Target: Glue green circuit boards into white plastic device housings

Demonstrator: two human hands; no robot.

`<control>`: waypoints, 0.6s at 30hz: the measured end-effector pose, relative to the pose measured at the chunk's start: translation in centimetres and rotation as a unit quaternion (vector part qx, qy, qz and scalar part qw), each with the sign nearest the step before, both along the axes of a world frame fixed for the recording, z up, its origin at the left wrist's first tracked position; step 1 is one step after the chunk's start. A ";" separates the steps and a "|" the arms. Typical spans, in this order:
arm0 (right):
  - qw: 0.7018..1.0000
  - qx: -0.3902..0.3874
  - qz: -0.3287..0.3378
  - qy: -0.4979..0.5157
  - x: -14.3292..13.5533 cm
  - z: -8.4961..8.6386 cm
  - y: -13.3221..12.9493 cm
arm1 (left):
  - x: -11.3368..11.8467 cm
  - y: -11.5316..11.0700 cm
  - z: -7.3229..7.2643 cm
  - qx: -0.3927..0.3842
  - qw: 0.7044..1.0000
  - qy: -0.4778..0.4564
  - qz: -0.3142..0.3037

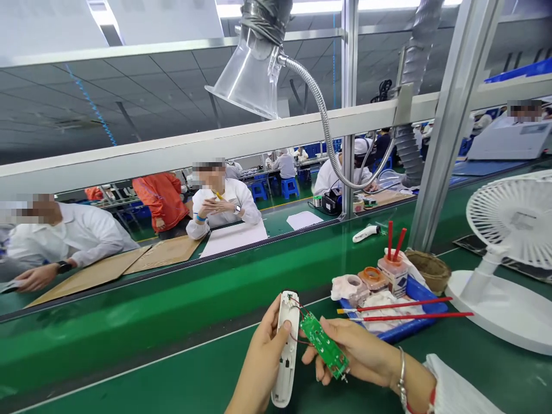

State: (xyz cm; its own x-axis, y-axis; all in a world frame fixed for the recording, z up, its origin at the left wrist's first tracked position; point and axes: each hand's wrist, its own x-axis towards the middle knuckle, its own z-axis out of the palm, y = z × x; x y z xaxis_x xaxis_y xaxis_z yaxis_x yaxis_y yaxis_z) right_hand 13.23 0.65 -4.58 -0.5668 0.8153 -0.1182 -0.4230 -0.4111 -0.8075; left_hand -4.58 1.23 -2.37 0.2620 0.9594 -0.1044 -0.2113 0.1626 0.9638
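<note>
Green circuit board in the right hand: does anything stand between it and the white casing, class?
Thin wires cross the gap from the white casing to the green circuit board. The right hand has fingertips showing there too, and the left hand has its thumb on the casing. Nothing else visible stands between.

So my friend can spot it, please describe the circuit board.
Start at the blue tray on the green bench, then look lower left to the right hand. It holds the circuit board, with thin wires running to the white casing in the left hand. Unlike that casing, the board is bright green and rectangular.
</note>
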 end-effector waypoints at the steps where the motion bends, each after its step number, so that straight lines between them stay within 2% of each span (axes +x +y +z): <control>1: 1.000 -0.006 -0.004 -0.003 0.0 -0.1 0.1 | 0.0 0.2 -0.1 0.003 1.000 0.007 0.001; 5: 0.998 -0.025 -0.044 -0.045 0.2 -0.9 -0.2 | -0.7 1.7 -0.9 0.017 0.999 0.020 0.030; 8: 0.993 -0.041 -0.052 -0.098 1.2 -2.0 -1.2 | -2.0 4.2 -1.9 -0.001 0.995 0.006 0.096; 11: 0.987 -0.063 -0.013 -0.149 2.8 -3.0 -2.2 | -3.4 8.5 -3.0 -0.025 0.979 0.060 0.194; 13: 0.984 -0.077 -0.018 -0.161 3.7 -3.4 -2.5 | -3.8 12.1 -3.4 -0.029 0.970 0.089 0.224; 15: 0.985 -0.077 -0.046 -0.148 4.2 -3.7 -2.3 | -3.6 15.9 -3.3 -0.026 0.963 0.118 0.241; 18: 0.987 -0.066 -0.068 -0.129 4.5 -4.2 -1.7 | -2.8 20.4 -2.1 -0.003 0.948 0.173 0.268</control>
